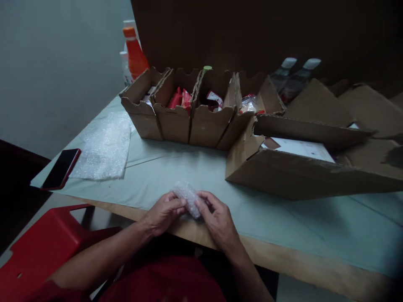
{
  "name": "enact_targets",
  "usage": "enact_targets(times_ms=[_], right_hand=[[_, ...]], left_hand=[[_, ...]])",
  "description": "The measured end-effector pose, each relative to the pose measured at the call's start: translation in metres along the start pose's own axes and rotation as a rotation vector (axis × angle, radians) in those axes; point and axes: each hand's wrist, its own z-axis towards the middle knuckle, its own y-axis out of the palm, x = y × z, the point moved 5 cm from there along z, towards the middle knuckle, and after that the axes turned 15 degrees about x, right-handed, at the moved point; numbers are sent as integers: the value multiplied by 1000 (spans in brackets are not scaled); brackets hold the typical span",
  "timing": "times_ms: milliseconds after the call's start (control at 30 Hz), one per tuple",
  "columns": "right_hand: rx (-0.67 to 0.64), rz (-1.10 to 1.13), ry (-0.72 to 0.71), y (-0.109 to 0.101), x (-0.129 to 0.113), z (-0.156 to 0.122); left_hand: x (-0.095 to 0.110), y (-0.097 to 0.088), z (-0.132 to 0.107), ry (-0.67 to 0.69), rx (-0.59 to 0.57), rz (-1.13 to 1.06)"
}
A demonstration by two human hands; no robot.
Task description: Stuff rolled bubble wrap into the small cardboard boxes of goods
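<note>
Close to the table's front edge, a small roll of bubble wrap (188,199) is held between both hands. My left hand (166,211) closes on its left side, thumb on top. From the right, my right hand (217,216) grips it with thumb and fingers. Whether anything lies inside the roll cannot be made out. Flat sheets of bubble wrap (105,147) lie to the left on the pale green cloth (157,167), beside a dark phone (61,169) with a red case.
A row of open cardboard bins (174,123) holds packets behind my hands. At right, a larger cardboard box (283,176) contains a white box (299,147). Bottles, one an orange bottle (136,54), stand behind. A red plastic chair (47,235) is at lower left.
</note>
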Motion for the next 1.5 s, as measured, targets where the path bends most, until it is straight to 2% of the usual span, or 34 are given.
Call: enact_targets(times_ms=[67,167,267,333,400,500,533,633,700,767,833,967,1000,1033,1067,1133,1200,1267,1367,1500], right_hand=[[60,-22,-58,-7,-5,-11],[163,-70,-132,-28,-15,-18],[115,-46,-134,-42,-28,-19],[91,-45,-127,-45,-37,-18],[118,-26,-101,-48,-41,-18],[127,16,-53,-52,-41,-21],[109,8,-40,-53,-39,-22],[51,-68,-38,-65,-38,-28],[38,-122,-79,-82,-43,-29],[100,-150,-127,-114,-53,-24],[291,-151,-143,-164,-63,-10],[879,-169,-128,-281,-70,29],[966,-204,-136,-302,-70,40],[995,-295,-124,-317,-69,51],[974,-428,-100,-325,-68,62],[823,-798,-10,-327,-66,82],[608,-1146,85,-317,-65,97],[447,-1347,137,-302,-65,108],[289,-1444,160,-283,-65,127],[193,-1439,146,-267,-58,148]], left_hand=[[-1,6,-1,30,-10,-25],[7,11,-7,162,-44,153],[20,18,-20,358,-86,465],[26,22,-28,464,-93,590],[23,24,-32,428,-128,622],[6,23,-34,196,-267,594],[2,23,-35,156,-307,594],[1,24,-35,183,-362,641],[1,30,-34,165,-452,648],[2,36,-29,119,-542,611],[7,42,-17,140,-537,539],[12,49,22,311,-307,454],[10,50,30,338,-248,455],[6,51,37,359,-197,459],[3,51,42,380,-157,466],[-4,51,48,431,-120,502],[-8,50,49,489,-125,550],[-9,49,48,537,-148,587],[-7,48,46,606,-176,631],[-5,51,41,711,-210,699]])
